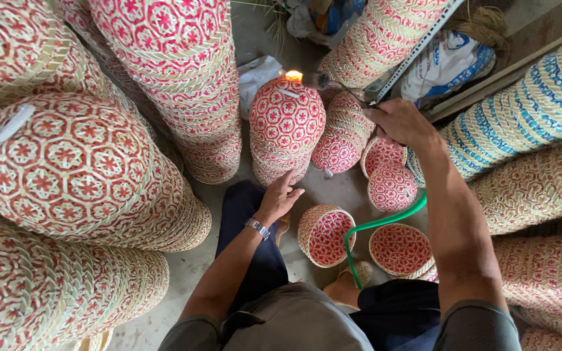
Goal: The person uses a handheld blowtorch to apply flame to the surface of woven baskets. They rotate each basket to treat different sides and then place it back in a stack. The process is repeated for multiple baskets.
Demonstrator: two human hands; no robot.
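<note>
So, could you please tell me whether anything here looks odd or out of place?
Yes: a flame burns at the top of the red-and-cream basket stack, from the torch in the right hand; the left hand steadies the stack.

Basket stacks (183, 84) cut by edges

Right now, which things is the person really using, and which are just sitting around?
In use:
- gas torch in the right hand, flame at the basket top
- green hose running to it
- red-and-cream basket stack, steadied by the left hand

Just sitting around:
- loose baskets on the floor
- tall side stacks
- blue-and-cream stack
- plastic bags
</note>
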